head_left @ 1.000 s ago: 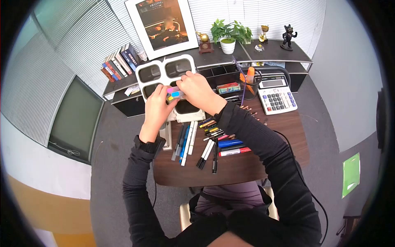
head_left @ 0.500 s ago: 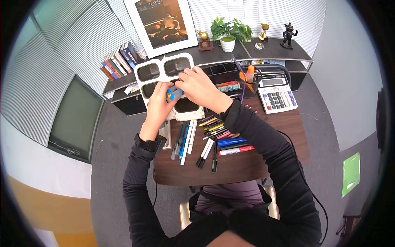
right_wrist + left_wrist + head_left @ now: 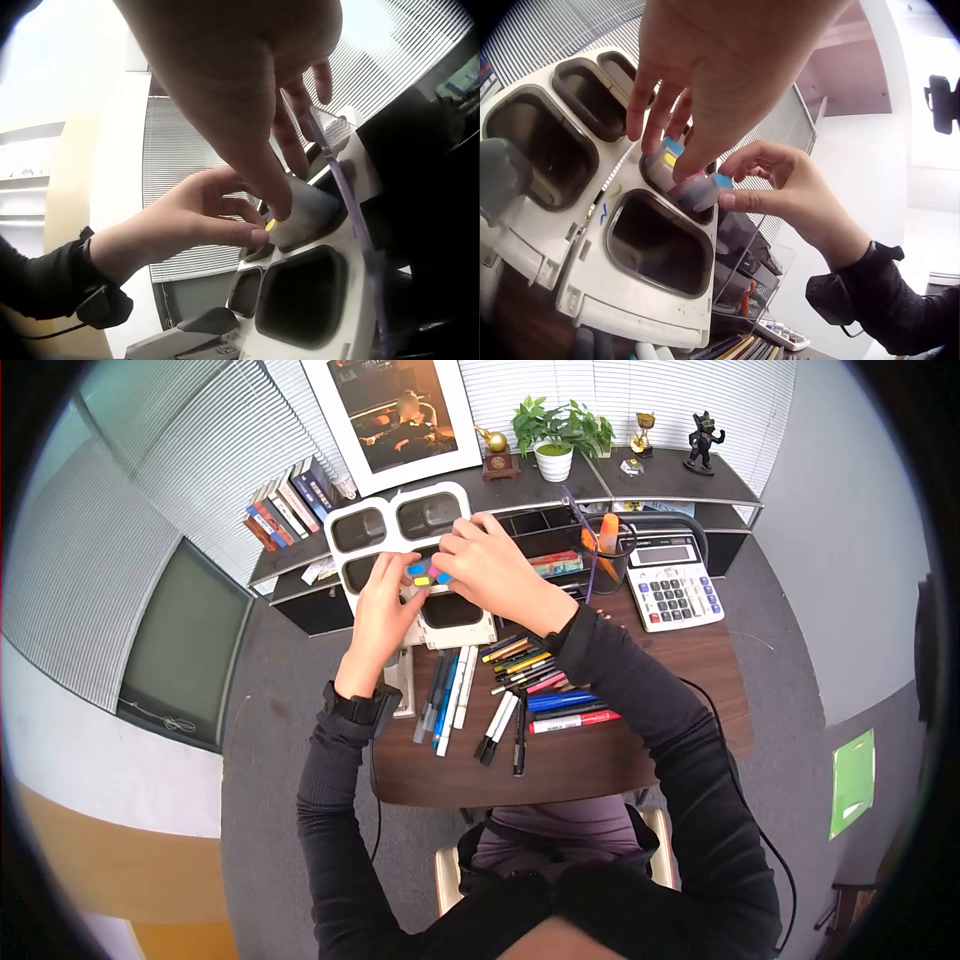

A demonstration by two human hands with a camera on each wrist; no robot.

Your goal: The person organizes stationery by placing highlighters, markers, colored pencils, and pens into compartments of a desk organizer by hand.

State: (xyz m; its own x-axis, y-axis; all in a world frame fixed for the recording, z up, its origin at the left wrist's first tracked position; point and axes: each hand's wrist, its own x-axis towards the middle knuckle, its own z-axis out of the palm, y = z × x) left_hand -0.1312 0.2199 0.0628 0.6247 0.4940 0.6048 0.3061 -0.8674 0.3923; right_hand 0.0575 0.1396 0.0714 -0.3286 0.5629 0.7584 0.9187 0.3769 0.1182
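Several chunky highlighters with pale barrels and blue, yellow and pink ends stand partly inside a compartment of a white organizer. My left hand holds the blue- and yellow-ended ones between thumb and fingers, close over that compartment. From the other side, my right hand pinches a blue-ended highlighter between thumb and fingertips. The pink end shows between the two hands. In the right wrist view, a pale barrel slants into the opening beneath my right thumb. The lower ends are hidden inside.
Loose pens and markers lie in groups on the brown table. Right of the organizer stand a mesh pen cup with orange-handled scissors and a calculator. A framed picture and potted plant stand behind.
The highlighters have turned from lying slanted between my hands to pointing down into the compartment. My right-hand fingers have shifted to a blue end, and my left hand has moved slightly up.
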